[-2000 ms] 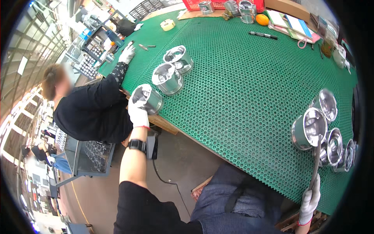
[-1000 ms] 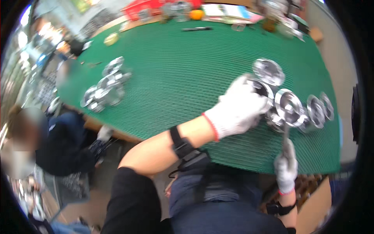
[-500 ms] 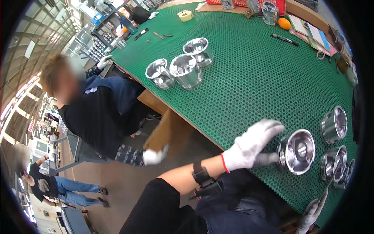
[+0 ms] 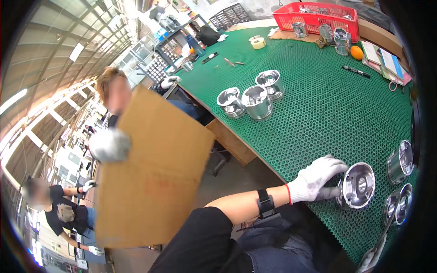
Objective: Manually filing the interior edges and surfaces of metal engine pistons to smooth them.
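Note:
My left hand (image 4: 316, 179), in a white glove with a red cuff edge, has its fingers and thumb around the side of a shiny metal piston (image 4: 359, 185). The piston lies tipped on the green mat with its hollow underside facing me. At the lower right edge, my gloved right hand (image 4: 373, 257) is partly cut off by the picture's rim. It grips a thin, long tool (image 4: 388, 223), whose kind I cannot make out. The tool's far end overlaps another piston (image 4: 398, 204) in view; whether they touch, I cannot tell.
A co-worker at left holds a large cardboard sheet (image 4: 154, 177) beside the table. Three pistons (image 4: 257, 103) stand farther back on the green mat (image 4: 314, 113). At the back are a tape roll (image 4: 258, 42), a red crate (image 4: 314, 20), an orange (image 4: 356, 53), a pen (image 4: 356, 71) and notebooks (image 4: 387, 59).
My left hand's fingers have closed in on the piston. The co-worker has raised the cardboard sheet into view. The whole view has shifted, so the table things sit lower and farther right.

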Available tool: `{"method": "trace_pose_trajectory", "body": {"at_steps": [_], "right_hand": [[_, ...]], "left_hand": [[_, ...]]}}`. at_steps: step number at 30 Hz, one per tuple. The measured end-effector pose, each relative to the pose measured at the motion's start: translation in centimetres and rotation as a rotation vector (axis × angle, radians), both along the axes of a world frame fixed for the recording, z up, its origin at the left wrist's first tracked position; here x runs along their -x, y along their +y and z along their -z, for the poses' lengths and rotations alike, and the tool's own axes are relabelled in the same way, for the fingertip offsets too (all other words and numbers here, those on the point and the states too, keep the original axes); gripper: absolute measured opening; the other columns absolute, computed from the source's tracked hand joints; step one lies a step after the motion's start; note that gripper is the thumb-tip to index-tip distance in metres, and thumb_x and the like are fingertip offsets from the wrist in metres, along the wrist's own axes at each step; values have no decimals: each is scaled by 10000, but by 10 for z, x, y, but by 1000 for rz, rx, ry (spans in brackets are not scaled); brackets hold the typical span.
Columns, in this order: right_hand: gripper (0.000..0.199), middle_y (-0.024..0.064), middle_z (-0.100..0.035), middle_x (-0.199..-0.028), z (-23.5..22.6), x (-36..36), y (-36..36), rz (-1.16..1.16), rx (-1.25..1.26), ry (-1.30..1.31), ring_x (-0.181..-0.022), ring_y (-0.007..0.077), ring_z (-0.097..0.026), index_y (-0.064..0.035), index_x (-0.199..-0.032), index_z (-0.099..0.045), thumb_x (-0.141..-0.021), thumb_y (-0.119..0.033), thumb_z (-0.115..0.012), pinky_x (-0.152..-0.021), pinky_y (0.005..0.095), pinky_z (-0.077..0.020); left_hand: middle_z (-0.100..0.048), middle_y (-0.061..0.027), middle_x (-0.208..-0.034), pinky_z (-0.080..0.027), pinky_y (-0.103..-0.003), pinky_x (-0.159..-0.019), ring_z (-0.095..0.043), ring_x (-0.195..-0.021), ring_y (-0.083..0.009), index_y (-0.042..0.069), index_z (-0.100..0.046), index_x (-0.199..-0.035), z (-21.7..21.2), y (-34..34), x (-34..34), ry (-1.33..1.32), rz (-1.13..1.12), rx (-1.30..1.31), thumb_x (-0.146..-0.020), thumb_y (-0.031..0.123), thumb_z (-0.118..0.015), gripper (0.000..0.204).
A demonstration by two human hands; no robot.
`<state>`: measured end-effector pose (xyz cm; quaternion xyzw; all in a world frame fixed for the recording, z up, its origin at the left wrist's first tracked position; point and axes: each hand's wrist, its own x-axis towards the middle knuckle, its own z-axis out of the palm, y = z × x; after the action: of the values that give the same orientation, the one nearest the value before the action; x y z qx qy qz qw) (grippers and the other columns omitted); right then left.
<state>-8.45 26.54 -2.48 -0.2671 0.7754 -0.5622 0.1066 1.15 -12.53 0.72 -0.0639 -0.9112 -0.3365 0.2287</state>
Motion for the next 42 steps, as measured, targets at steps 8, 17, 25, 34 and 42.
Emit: {"method": "trace_pose_trajectory", "body": {"at_steps": [8, 17, 25, 34, 42], "right_hand": [[599, 125, -422, -1470, 10, 13, 7, -117, 25, 182, -1071, 175, -537, -12, -1505, -285, -1018, -290, -494, -899, 254, -441], [615, 40, -580, -1157, 16, 16, 3, -24, -121, 251, -743, 109, -479, -47, -1503, -315, -1003, -344, -515, -669, 238, -429], [567, 202, -443, -1458, -18, -7, -25, 44, -321, 263, -1317, 308, -449, -69, -1494, -339, -1001, -310, -479, -1079, 359, -347], [540, 186, -516, -1394, -15, -7, -26, 45, -406, 366, -1219, 298, -540, -74, -1482, -368, -999, -284, -487, -1016, 351, -410], [563, 214, -525, -1376, -9, -5, -16, 13, -304, 304, -1204, 294, -554, 7, -1446, -395, -991, -300, -520, -1013, 345, -414]], "left_hand": [[-611, -146, -1131, -461, -427, -928, -560, -1061, -337, 34, -567, -1164, -5, 6, 1, -24, -20, 23, -753, 226, -753, 490], [-572, -161, -1211, -425, -451, -992, -526, -1150, -361, 37, -518, -1246, 2, -1, -6, -16, -14, -85, -810, 245, -703, 517], [-570, -179, -1203, -442, -446, -969, -543, -1124, -371, 26, -518, -1243, 9, -5, -11, 41, -12, -177, -838, 219, -678, 476], [-573, -190, -1223, -447, -443, -978, -546, -1140, -370, 22, -524, -1255, 7, -7, -11, 24, -5, -197, -828, 194, -690, 489], [-571, -184, -1230, -426, -436, -1009, -533, -1180, -357, 42, -512, -1280, -2, -1, -8, -45, -23, -111, -838, 214, -687, 506]]}}
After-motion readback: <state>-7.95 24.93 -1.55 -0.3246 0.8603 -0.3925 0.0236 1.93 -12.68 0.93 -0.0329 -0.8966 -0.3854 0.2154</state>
